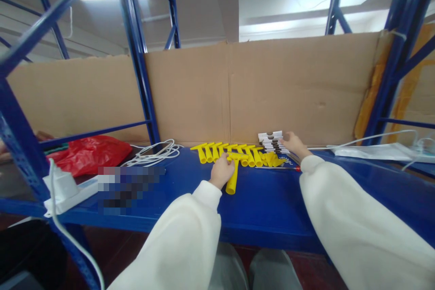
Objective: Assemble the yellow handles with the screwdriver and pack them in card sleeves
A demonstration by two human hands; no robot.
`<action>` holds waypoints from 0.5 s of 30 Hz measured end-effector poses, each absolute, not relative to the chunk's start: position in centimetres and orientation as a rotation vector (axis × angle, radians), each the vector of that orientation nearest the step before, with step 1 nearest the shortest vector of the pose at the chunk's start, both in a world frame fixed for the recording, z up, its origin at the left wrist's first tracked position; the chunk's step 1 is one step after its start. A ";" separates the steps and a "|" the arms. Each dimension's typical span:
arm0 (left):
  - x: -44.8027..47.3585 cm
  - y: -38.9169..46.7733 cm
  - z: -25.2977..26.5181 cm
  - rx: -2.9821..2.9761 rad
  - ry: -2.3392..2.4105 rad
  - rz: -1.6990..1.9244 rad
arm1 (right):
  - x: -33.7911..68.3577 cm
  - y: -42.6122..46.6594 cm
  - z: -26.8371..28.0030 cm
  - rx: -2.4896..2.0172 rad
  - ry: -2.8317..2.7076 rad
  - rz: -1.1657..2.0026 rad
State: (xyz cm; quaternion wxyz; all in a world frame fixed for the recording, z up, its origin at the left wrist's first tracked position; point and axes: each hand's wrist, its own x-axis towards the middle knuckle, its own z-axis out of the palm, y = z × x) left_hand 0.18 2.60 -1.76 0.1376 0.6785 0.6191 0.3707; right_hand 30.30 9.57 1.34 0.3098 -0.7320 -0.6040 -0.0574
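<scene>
My left hand (222, 170) is closed on the crossbar of a yellow T-shaped plastic piece (232, 180), whose hollow round handle points toward me. Behind it, several like T-shaped pieces (209, 153) lie side by side in a row. My right hand (295, 145) reaches to a stack of white strips with dark marks (272, 143). Its fingers pinch at the right end of the strips; exactly what lies between them is hard to see. Small flat yellow pieces (271, 159) are piled left of that hand. In front of them lies a thin tool with a red end (297, 169).
A red plastic bag (93, 152), coiled white cable (152, 154) and white power strip (73, 194) occupy the left of the blue shelf (265, 217). A flat white packet (380, 151) lies at right. Cardboard (272, 86) closes the back between blue posts (137, 54).
</scene>
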 end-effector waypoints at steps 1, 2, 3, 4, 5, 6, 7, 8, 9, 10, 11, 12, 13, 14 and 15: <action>0.2 2.6 -1.7 1.951 1.794 1.090 | 29.8 9.8 1.6 -1.973 -1.508 -0.094; 0.2 2.5 -1.7 1.944 1.796 1.104 | 29.3 9.9 1.9 -1.994 -1.448 -0.057; 0.2 2.5 -1.7 1.938 1.797 1.112 | 28.8 10.0 2.2 -2.003 -1.425 -0.038; 0.2 2.5 -1.6 1.934 1.797 1.116 | 28.4 10.1 2.4 -2.004 -1.433 -0.045; 0.2 2.5 -1.6 1.930 1.796 1.118 | 28.0 10.2 2.6 -2.001 -1.455 -0.073; 0.2 2.4 -1.5 1.928 1.792 1.119 | 27.7 10.4 2.7 -2.003 -1.486 -0.112; 0.2 2.4 -1.5 1.925 1.789 1.120 | 27.6 10.6 2.8 -2.005 -1.518 -0.160; 0.3 2.4 -1.5 1.922 1.786 1.121 | 27.5 10.9 2.9 -2.010 -1.546 -0.206; 0.3 2.4 -1.4 1.920 1.783 1.120 | 27.4 11.2 2.9 -2.021 -1.568 -0.240; 0.3 2.3 -1.4 1.919 1.780 1.114 | 27.4 11.4 3.0 -2.040 -1.584 -0.254; 0.3 2.3 -1.4 1.918 1.779 1.106 | 27.4 11.6 3.0 -2.066 -1.593 -0.246; 0.4 2.2 -1.3 1.918 1.779 1.097 | 27.4 11.8 3.1 -2.094 -1.599 -0.222; 0.4 2.2 -1.3 1.920 1.779 1.091 | 27.4 11.9 3.1 -2.119 -1.603 -0.190; 0.4 2.2 -1.3 1.921 1.779 1.087 | 27.3 12.0 3.1 -2.139 -1.605 -0.164; 0.4 2.2 -1.3 1.922 1.779 1.088 | 27.1 12.0 3.1 -2.153 -1.603 -0.148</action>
